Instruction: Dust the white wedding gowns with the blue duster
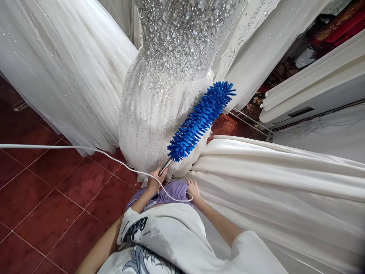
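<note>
My left hand (155, 180) is closed around the metal handle of a fluffy blue duster (202, 121). The duster slants up and to the right in front of a white wedding dress (151, 125); whether its fibres touch the fabric I cannot tell. Silver sequins and beads cover the dress's upper part, and the gathered skirt below carries small dark dots. On the purple shorts (175, 190) at my lap lies my right hand (193, 189), its fingers stretched out and holding nothing visible.
A white cable (111, 155) runs from the left edge across to my lap. White tulle (65, 68) hangs at left, and a long white cloth (270, 179) spreads at right. Red floor tiles (65, 194) show at lower left. A white rack bar (251, 121) stands at right.
</note>
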Action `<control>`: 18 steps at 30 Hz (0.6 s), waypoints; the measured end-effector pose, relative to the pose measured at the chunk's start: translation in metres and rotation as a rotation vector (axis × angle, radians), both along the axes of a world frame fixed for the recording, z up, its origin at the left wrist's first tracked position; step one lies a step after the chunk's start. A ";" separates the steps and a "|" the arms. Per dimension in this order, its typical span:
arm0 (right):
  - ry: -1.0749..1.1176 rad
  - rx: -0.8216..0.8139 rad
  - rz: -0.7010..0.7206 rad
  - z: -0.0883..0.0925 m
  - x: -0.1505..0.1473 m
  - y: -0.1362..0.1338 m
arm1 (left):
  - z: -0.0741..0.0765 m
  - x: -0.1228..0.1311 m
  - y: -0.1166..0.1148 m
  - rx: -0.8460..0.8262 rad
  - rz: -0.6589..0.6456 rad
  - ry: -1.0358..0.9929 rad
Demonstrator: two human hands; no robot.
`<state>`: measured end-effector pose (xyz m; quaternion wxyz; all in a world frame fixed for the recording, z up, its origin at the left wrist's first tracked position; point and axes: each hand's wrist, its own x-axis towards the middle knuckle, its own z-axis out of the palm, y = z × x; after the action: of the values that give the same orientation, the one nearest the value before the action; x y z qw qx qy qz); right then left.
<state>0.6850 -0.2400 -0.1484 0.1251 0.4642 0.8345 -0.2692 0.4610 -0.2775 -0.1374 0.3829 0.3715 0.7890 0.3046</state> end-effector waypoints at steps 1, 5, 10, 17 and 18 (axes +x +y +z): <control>-0.012 -0.016 0.036 0.008 0.008 -0.001 | 0.000 -0.002 0.000 -0.007 0.008 0.003; 0.023 -0.100 0.106 0.053 0.050 0.000 | 0.002 -0.007 0.001 -0.019 0.020 0.007; 0.295 -0.335 -0.208 0.083 0.080 0.014 | 0.002 -0.003 0.010 -0.025 0.020 0.022; 0.440 -0.591 -0.786 0.048 0.080 0.022 | 0.003 0.005 0.015 -0.021 0.007 0.038; 0.451 -0.572 -0.809 0.046 0.079 0.021 | 0.004 0.005 0.015 -0.021 0.006 0.039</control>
<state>0.7645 -0.2189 -0.1022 -0.0493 0.6266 0.4886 -0.6052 0.4660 -0.2626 -0.1339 0.3703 0.3710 0.8007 0.2900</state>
